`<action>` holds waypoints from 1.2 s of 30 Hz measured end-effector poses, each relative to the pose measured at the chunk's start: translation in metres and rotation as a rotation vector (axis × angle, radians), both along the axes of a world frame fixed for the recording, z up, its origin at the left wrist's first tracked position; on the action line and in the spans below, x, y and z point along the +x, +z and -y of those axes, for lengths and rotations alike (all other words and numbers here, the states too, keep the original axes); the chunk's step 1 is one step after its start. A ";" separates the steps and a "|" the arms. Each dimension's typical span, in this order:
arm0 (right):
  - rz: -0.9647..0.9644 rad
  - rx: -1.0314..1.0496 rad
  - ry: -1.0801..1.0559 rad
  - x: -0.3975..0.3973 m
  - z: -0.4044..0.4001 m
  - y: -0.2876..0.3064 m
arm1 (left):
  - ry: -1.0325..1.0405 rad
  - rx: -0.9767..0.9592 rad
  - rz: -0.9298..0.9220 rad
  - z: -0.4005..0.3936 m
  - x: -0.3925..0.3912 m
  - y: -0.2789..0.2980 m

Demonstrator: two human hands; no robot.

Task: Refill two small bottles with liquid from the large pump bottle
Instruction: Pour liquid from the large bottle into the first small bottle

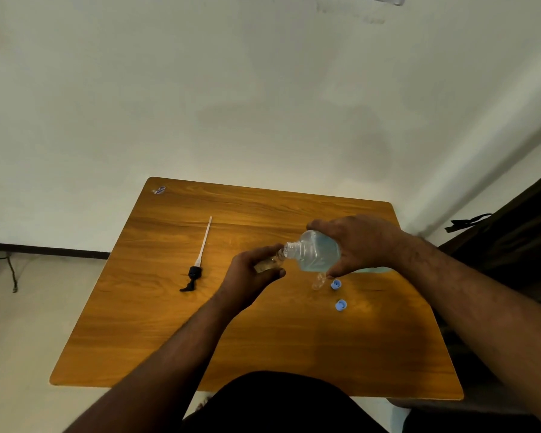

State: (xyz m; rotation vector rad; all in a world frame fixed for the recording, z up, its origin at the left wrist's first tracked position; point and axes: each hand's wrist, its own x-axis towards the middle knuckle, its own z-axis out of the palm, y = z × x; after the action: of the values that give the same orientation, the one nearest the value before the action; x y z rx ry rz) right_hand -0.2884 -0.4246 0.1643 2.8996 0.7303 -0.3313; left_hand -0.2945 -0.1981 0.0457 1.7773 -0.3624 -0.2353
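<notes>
My right hand [361, 242] grips the large clear bottle [314, 251] of pale blue liquid, tipped on its side with its open threaded neck pointing left. My left hand [252, 273] holds a small clear bottle [270, 262], its mouth touching the large bottle's neck. A second small clear bottle [319, 281] lies on the wooden table [263, 339] just below the large bottle, partly hidden by my right fingers. Two blue caps [335, 284] [341, 305] rest on the table beside it. The black pump head with its long white tube [197, 264] lies to the left.
A small sticker [159, 190] marks the table's far left corner. A pale wall stands behind the table. A dark piece of furniture with a black strap [469, 221] is at the right. A cable [11, 270] hangs at the far left.
</notes>
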 end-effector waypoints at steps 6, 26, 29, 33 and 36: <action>0.003 0.000 0.013 0.002 -0.002 -0.001 | 0.012 -0.022 -0.026 -0.002 -0.002 0.001; -0.013 -0.007 0.012 0.001 -0.003 0.000 | 0.006 -0.051 -0.026 -0.003 -0.005 0.003; -0.010 -0.010 0.017 0.002 -0.004 0.001 | 0.006 -0.056 -0.020 -0.004 -0.005 0.003; -0.004 -0.014 0.024 0.001 -0.005 0.000 | 0.008 -0.078 -0.032 -0.004 -0.006 0.001; -0.017 -0.010 0.020 0.002 -0.004 -0.002 | 0.014 -0.083 -0.041 -0.003 -0.005 -0.001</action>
State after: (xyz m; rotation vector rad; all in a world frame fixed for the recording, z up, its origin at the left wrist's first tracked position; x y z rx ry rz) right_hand -0.2866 -0.4201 0.1627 2.8809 0.7579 -0.3560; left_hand -0.3000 -0.1949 0.0448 1.6903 -0.3257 -0.2430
